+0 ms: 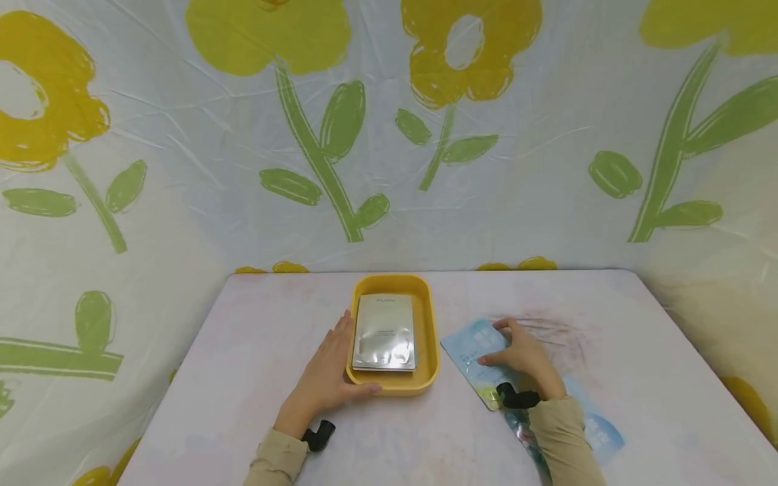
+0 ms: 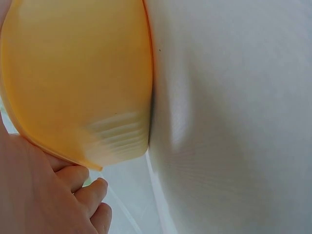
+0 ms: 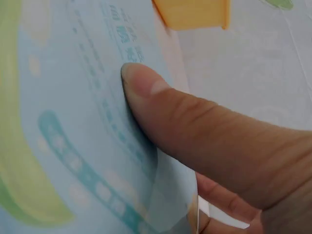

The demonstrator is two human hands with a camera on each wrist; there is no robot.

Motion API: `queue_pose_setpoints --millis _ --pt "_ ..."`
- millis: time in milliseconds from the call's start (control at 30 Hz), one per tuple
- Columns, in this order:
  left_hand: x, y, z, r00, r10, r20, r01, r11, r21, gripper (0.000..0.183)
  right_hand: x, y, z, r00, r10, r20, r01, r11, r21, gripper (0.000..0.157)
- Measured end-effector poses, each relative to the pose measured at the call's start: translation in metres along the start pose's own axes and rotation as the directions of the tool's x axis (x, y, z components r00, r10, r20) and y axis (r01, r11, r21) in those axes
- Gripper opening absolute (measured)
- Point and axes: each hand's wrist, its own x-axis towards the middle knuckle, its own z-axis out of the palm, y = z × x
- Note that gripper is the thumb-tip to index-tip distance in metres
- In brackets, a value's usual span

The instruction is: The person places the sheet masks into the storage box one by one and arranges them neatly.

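Observation:
A yellow plastic tray (image 1: 427,378) holds silvery-white flat packets (image 1: 385,331), stacked toward its left side. My left hand (image 1: 325,371) rests against the tray's left wall with fingers extended, its thumb along the near rim. In the left wrist view, the tray's outer side (image 2: 83,73) fills the upper left, and the hand (image 2: 44,190) touches its rim. To the right of the tray, my right hand (image 1: 523,354) pinches a light-blue face mask packet (image 1: 471,351) by its right edge. The right wrist view shows the thumb (image 3: 161,97) on the packet's printed face and fingers behind it.
Under the right forearm lie another blue packet (image 1: 602,432) and a dark green, glossy packet (image 1: 523,432), both partly hidden. The pale tabletop (image 1: 243,351) meets a flower-printed cloth (image 1: 516,202) at the back and sides.

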Motion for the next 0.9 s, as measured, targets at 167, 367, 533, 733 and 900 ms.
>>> queue_pose_setpoints --millis 167,367,533,733,900 --pt "0.0 0.0 -0.001 1.0 0.005 -0.004 -0.005 1.0 0.006 0.131 0.0 0.006 -0.004 1.0 -0.023 0.018 0.021 0.997 0.079 0.081" --pt "-0.001 0.002 -0.002 1.0 -0.001 0.001 0.001 1.0 -0.001 0.131 0.002 0.014 -0.003 0.999 -0.013 0.045 0.005 0.985 0.174 0.079" --pt "-0.001 0.002 -0.001 1.0 -0.003 0.013 0.003 1.0 0.003 0.13 0.003 0.024 -0.004 0.993 -0.104 0.059 0.078 0.935 0.345 0.074" --pt "-0.001 0.002 -0.003 1.0 -0.012 0.013 0.012 1.0 -0.015 0.132 0.006 0.03 -0.005 0.982 -0.186 0.016 0.164 0.901 0.402 0.059" --pt "-0.001 0.002 -0.003 1.0 -0.003 0.004 0.003 1.0 -0.004 0.132 0.006 0.031 -0.004 0.989 -0.15 0.019 0.13 0.908 0.399 0.053"
